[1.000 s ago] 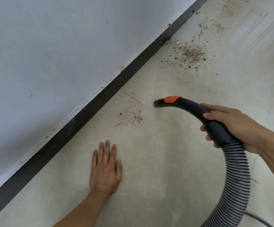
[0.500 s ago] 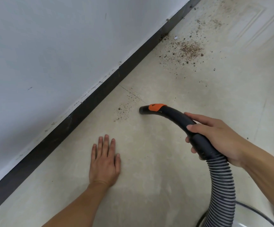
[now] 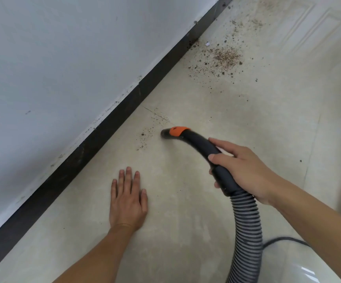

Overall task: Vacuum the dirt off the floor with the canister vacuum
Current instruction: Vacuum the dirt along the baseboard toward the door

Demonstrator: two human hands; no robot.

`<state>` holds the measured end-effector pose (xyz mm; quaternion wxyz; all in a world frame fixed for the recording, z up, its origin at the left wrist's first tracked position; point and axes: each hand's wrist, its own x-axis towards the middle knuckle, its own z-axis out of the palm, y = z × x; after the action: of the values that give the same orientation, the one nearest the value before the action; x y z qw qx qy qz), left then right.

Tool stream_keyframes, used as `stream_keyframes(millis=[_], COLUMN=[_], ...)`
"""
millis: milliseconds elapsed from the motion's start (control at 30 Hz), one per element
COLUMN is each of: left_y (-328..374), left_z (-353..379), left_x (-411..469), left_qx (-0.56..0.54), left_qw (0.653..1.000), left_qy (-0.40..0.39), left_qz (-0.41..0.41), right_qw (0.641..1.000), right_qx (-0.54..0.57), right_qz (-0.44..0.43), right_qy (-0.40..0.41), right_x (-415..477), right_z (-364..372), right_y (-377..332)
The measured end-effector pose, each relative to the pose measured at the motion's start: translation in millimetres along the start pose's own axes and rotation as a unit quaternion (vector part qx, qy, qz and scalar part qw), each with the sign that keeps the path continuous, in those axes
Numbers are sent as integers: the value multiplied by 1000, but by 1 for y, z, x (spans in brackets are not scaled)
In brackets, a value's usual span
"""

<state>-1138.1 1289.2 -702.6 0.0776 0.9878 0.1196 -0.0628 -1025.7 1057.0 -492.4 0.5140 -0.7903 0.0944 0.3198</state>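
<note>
We see a matt black plastic nozzle (image 3: 198, 144), a ribbed grey hose (image 3: 247, 227), and smooth, faintly glossy floor tiles (image 3: 186, 201).

The nozzle handle (image 3: 204, 152) is black with an orange tab (image 3: 178, 131); its ribbed hose (image 3: 247, 227) is banded black and grey. Brown speckled dirt (image 3: 224, 57) at one o'clock dots the pale beige floor (image 3: 175, 201). A black skirting (image 3: 112, 123) edges the white wall (image 3: 63, 58).

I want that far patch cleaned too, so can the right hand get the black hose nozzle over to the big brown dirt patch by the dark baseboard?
Probably yes. The right hand grips the black hose nozzle, and only bare floor lies between it and the big brown dirt patch.
</note>
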Motion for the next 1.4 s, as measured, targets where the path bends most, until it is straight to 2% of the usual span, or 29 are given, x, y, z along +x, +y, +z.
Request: stream_keyframes(millis=[67,200,367,500,733,867,1000,1133,1300,1400], left_y=[0,-1,0,0,-3,-3,-2,-1,0,-2], left_z=[1,1,-1,0,1,2,1,-1,-2,0], left_x=[0,-1,0,1,1,1,1,1,1,1], left_qx=[1,3,2,3,1,-2,-2,-10,-16,-15], left_qw=[1000,1000,1000,1000,1000,1000,1000,1000,1000,1000], left_qy=[-1,0,4,5,8,10,11,8,7,10], left_qz=[0,2,5,7,9,11,6,-6,-12,-14], right_qw=[1000,999,999,1000,1000,999,995,992,996,995], right_qx=[4,8,6,1,4,-35,-87,-83,-74,-82], right_qz=[-8,6,-24,-25,-27,-11,-7,14,-11,-15], right_qy=[24,-34,33,10,15,-32,-42,-95,-43,-57], right_x=[7,14,41,53,77,61,29,5,12,9], right_z=[-1,8,7,11,20,20,7,15,23,32], right_y=[-3,-14,-31,-43,-65,-64,-48,-34,-29,-28])
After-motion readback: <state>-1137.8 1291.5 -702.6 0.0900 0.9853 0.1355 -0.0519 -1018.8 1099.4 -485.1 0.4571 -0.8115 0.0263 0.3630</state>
